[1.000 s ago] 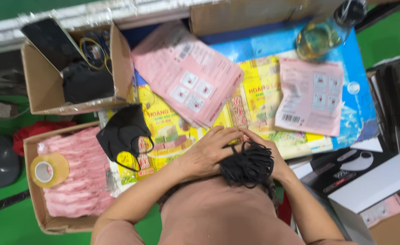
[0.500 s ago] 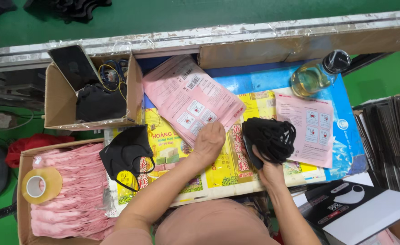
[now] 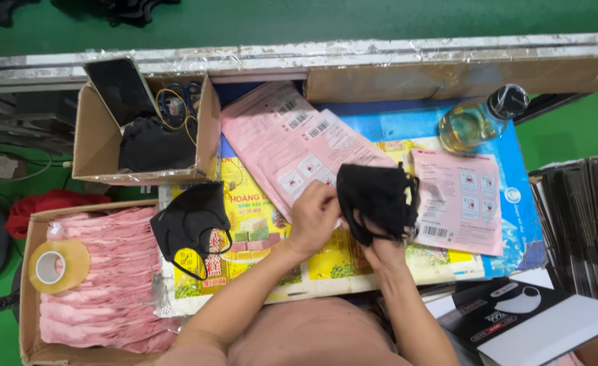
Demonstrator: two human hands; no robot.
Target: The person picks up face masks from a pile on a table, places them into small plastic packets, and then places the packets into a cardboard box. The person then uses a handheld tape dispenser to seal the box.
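The right hand (image 3: 380,252) holds a bunch of black face masks (image 3: 375,200) from below, fingers closed tight on it, over the middle of the table. The left hand (image 3: 314,215) pinches the bunch's left edge, fingers together. A pink packet (image 3: 459,201) lies just right of the bunch. One black mask (image 3: 189,224) lies to the left, near a box of pink packets (image 3: 102,278) with a tape roll (image 3: 56,266)

Both forearms reach forward, bare. Left hand (image 3: 314,215) pinches with curled fingers. Right hand (image 3: 379,249) grips from below, palm up.
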